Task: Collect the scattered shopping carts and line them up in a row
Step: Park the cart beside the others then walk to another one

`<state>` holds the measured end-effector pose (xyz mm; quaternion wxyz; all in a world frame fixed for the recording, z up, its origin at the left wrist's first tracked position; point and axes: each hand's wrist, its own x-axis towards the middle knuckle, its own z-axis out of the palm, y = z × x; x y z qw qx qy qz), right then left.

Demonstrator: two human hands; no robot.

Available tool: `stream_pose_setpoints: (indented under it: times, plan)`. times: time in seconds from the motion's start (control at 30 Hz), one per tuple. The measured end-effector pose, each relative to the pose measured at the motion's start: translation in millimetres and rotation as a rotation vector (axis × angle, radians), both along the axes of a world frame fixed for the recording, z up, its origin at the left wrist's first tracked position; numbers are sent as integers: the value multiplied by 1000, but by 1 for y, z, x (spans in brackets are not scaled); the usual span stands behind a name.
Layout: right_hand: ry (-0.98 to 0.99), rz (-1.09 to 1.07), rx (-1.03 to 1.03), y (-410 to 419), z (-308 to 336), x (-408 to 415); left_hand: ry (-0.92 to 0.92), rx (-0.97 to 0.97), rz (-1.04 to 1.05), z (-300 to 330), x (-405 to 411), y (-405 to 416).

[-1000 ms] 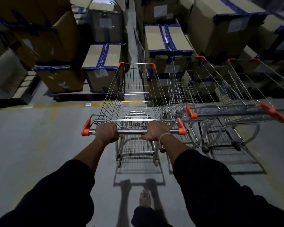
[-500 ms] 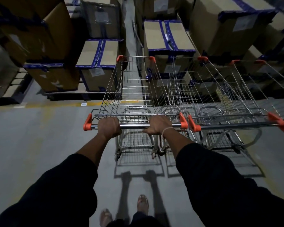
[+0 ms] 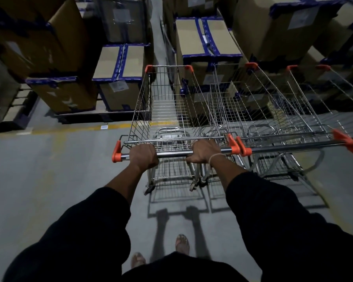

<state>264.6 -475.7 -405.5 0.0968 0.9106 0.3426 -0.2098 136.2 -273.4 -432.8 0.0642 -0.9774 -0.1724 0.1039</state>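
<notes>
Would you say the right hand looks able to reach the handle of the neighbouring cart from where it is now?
Probably yes: the right hand grips its own cart's handle near the right end, and the neighbouring cart's handle lies alongside, with nothing between.

Dim, wide-angle warp, blurred edges

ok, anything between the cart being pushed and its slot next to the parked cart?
Nothing visible. The pushed cart is already alongside the parked cart, orange handle ends nearly touching; both hands grip its handle.
</notes>
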Motion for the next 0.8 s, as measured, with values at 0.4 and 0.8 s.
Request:
stream_pose_setpoints:
  times: [0.4,0.8]
  plan:
    - [-53,34,33,-1,0,0,-166,-108,-49,-4,-6,6]
    - [-48,132,349,14,2,-15,-522,-418,-135,-2,-63,35]
